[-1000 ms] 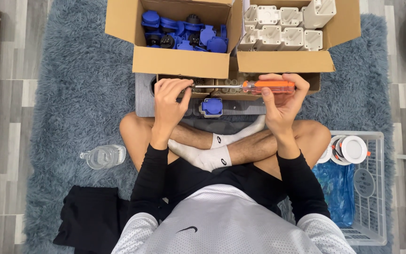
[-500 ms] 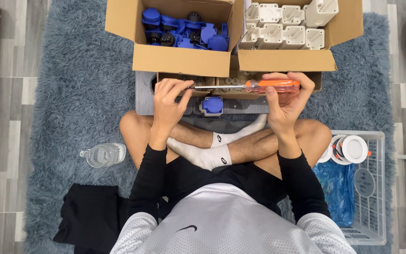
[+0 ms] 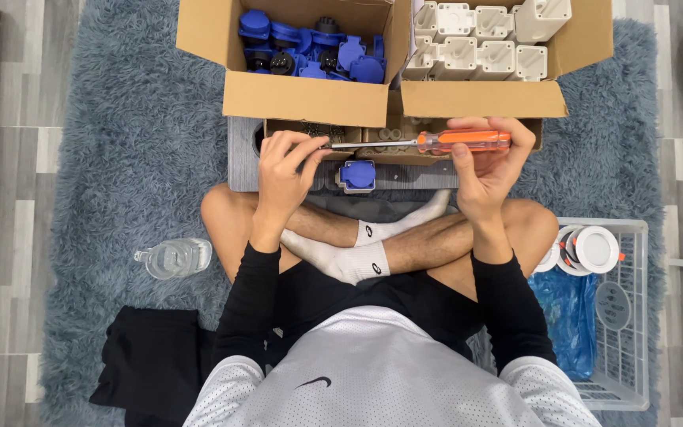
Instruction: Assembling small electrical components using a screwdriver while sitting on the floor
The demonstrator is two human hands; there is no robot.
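My right hand [image 3: 485, 164] grips the orange handle of a screwdriver [image 3: 460, 141], held level across my lap. Its metal shaft runs left to my left hand [image 3: 284, 168], whose fingertips pinch something small at the tip; what it is stays hidden. Just below the shaft a blue socket part in a grey frame [image 3: 356, 175] rests on a grey board [image 3: 240, 158] in front of my crossed legs.
Two open cardboard boxes stand beyond the board: one with several blue socket parts [image 3: 303, 43], one with several white housings [image 3: 484, 39]. A clear water bottle [image 3: 174, 258] and dark cloth [image 3: 152, 364] lie at my left. A white wire basket [image 3: 622, 316] with round white lamps sits right.
Both hands and the screwdriver stay in nearly the same place; my right hand has shifted its grip slightly on the handle.
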